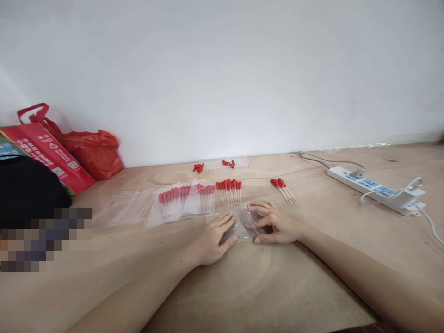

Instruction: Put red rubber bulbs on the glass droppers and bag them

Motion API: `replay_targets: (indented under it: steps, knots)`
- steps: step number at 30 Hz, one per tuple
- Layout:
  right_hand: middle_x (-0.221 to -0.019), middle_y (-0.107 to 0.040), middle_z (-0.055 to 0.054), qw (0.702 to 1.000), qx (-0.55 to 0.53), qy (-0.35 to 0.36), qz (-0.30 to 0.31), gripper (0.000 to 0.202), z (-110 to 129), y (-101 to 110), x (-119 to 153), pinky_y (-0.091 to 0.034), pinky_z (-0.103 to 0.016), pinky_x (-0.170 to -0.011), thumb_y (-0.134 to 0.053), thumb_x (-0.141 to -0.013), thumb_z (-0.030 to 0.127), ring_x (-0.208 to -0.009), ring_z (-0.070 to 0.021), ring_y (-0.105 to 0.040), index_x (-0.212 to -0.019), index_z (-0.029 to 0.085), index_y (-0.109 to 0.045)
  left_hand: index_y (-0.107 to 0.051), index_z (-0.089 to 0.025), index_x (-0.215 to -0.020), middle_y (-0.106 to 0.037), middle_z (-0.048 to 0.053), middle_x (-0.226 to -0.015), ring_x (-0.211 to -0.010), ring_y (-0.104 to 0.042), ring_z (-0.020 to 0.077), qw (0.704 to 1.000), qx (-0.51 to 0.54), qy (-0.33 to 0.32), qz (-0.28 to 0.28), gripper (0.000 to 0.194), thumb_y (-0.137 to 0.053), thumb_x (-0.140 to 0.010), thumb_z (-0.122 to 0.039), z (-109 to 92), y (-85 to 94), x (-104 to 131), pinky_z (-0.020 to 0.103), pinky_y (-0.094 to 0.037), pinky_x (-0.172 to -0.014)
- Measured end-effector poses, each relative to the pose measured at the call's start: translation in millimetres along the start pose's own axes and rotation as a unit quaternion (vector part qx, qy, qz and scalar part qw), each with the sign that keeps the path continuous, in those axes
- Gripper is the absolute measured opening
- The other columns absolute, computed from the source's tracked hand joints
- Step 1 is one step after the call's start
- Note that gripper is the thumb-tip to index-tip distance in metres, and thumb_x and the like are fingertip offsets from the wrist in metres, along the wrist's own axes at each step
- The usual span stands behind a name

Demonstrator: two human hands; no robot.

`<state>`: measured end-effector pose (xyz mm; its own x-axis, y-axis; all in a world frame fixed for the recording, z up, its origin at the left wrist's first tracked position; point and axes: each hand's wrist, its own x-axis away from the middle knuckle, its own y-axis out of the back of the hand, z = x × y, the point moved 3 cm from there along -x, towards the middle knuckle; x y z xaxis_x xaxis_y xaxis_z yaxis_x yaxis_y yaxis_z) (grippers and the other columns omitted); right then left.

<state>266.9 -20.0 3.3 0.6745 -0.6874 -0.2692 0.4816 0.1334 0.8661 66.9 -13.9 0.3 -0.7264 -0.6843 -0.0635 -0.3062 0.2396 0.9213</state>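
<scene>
A clear zip bag with a red line along its seal lies flat on the wooden table. My left hand rests on its left part, fingers stretched out. At the sealing end, my right hand touches the bag with fingers and thumb spread apart. Just beyond the bag is a row of droppers with red bulbs. Other red-bulbed droppers lie in or under overlapping clear bags to the left. A few more droppers lie loose beyond my right hand.
Loose red bulbs lie near the wall, beside thin clear tubes. Flat clear bags are spread at left. A white power strip with cords stands at right. Red shopping bags and a black object occupy the left side.
</scene>
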Motion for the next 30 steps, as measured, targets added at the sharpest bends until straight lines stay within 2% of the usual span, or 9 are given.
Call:
replay_targets:
  steps: [4,8,15,19,21,24,26,28,30]
  knots:
    - [-0.112,-0.057,-0.009,0.999,0.011,0.031,-0.044,0.034,7.8,1.4,-3.5,-0.024,-0.046,-0.098,-0.057,-0.074,0.041,-0.118,-0.0253,-0.037,-0.103,0.023,-0.063,-0.034,-0.014,-0.13,-0.029,0.009,-0.138,-0.128,-0.023,0.019,1.0,-0.006,0.001,0.003,0.051,-0.038,-0.086,-0.039,0.2,-0.7,-0.3,0.039,-0.022,-0.106]
    - [-0.105,-0.061,-0.008,0.995,-0.077,0.055,-0.006,0.022,14.2,-3.0,-4.4,-0.034,-0.039,-0.095,-0.05,-0.08,0.03,-0.102,-0.0193,-0.052,-0.094,0.022,-0.066,-0.035,-0.014,-0.13,-0.029,0.009,-0.138,-0.128,-0.023,0.0196,1.0,0.001,0.004,0.001,0.051,-0.038,-0.086,-0.039,-0.2,-1.1,-0.6,0.039,-0.023,-0.106]
    - [-0.133,-0.037,-0.007,0.973,-0.231,-0.015,-0.01,0.026,-1.1,-2.3,-0.1,-0.036,-0.035,-0.094,-0.053,-0.078,0.039,-0.115,-0.0209,-0.043,-0.092,0.023,-0.068,-0.033,-0.022,-0.131,-0.028,0.005,-0.139,-0.127,-0.027,0.0202,0.999,0.044,-0.004,0.013,0.052,-0.043,-0.084,-0.041,6.0,9.4,6.7,0.038,-0.027,-0.104]
    - [-0.126,-0.045,-0.008,0.962,-0.271,-0.032,-0.013,0.03,-6.0,-1.3,0.0,-0.037,-0.034,-0.093,-0.054,-0.076,0.043,-0.12,-0.0215,-0.037,-0.089,0.02,-0.068,-0.039,-0.024,-0.128,-0.037,0.003,-0.134,-0.123,-0.034,0.0199,0.999,0.053,0.001,0.013,0.048,-0.046,-0.083,-0.04,12.6,16.1,14.6,0.038,-0.031,-0.102]
    - [-0.116,-0.053,-0.008,0.963,-0.263,-0.047,-0.027,0.031,-8.1,-0.5,-0.7,-0.039,-0.033,-0.089,-0.053,-0.077,0.043,-0.112,-0.0204,-0.044,-0.09,0.019,-0.068,-0.043,-0.023,-0.125,-0.043,0.004,-0.131,-0.122,-0.037,0.0196,0.999,0.051,-0.004,0.006,0.044,-0.046,-0.083,-0.039,14.2,16.2,16.5,0.038,-0.031,-0.102]
    - [-0.091,-0.063,-0.006,0.97,-0.19,-0.12,-0.092,0.032,-20.4,5.5,-1.9,-0.044,-0.03,-0.075,-0.047,-0.08,0.043,-0.085,-0.0171,-0.057,-0.085,0.018,-0.067,-0.045,-0.022,-0.123,-0.044,0.004,-0.129,-0.121,-0.037,0.0189,0.999,0.05,-0.012,0.0,0.042,-0.046,-0.083,-0.036,14.8,14.1,16.6,0.037,-0.031,-0.102]
    - [-0.079,-0.063,-0.006,0.957,-0.067,-0.224,-0.17,0.029,-37.1,15.5,-1.0,-0.043,-0.029,-0.069,-0.048,-0.079,0.04,-0.074,-0.0172,-0.057,-0.08,0.018,-0.065,-0.045,-0.023,-0.123,-0.044,0.003,-0.13,-0.122,-0.037,0.019,0.999,0.051,-0.013,0.001,0.042,-0.047,-0.083,-0.036,15.1,13.2,16.1,0.038,-0.031,-0.102]
    - [-0.081,-0.062,-0.008,0.904,0.079,-0.35,-0.231,0.025,-56.3,28.2,2.1,-0.041,-0.031,-0.068,-0.05,-0.076,0.037,-0.076,-0.0197,-0.056,-0.08,0.016,-0.063,-0.045,-0.024,-0.123,-0.043,0.003,-0.13,-0.122,-0.037,0.0193,0.998,0.054,-0.017,0.0,0.042,-0.047,-0.083,-0.035,15.2,13.2,16.0,0.04,-0.031,-0.102]
    - [-0.087,-0.06,-0.012,0.847,0.179,-0.443,-0.232,0.026,-73.4,37.9,3.9,-0.04,-0.033,-0.069,-0.048,-0.076,0.035,-0.081,-0.0234,-0.055,-0.086,0.014,-0.061,-0.045,-0.023,-0.123,-0.043,0.004,-0.13,-0.122,-0.037,0.0193,0.998,0.056,-0.021,0.0,0.042,-0.047,-0.083,-0.035,15.4,13.7,16.4,0.039,-0.031,-0.102]
